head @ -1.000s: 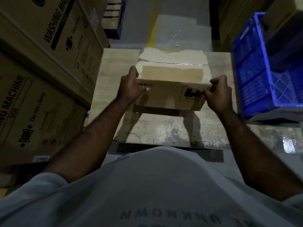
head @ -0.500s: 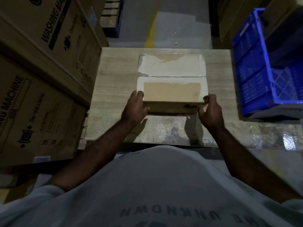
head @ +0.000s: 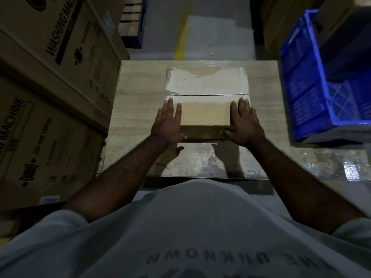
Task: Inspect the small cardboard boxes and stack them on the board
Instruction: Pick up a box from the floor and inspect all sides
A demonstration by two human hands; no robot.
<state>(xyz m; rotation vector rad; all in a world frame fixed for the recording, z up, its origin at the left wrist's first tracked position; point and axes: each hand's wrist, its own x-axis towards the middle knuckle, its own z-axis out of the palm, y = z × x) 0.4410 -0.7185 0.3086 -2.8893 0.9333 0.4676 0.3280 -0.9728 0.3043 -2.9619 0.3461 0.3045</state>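
Note:
Two small cardboard boxes lie side by side on the wooden board (head: 138,93). The near box (head: 205,114) has a brown top with pale torn tape; the far box (head: 206,82) touches it along a seam and is mostly pale. My left hand (head: 168,122) lies flat on the near box's left end, fingers straight, thumb at its front face. My right hand (head: 244,122) lies flat on the right end, thumb also at the front face.
Large washing machine cartons (head: 50,81) stand stacked along the left of the board. A blue plastic crate (head: 313,83) sits at the right. Beyond the board is grey floor with a yellow line (head: 180,37) and a pallet (head: 132,19).
The near box came down from the air onto the board, against the far box. Both hands moved from gripping its ends to lying flat on its top.

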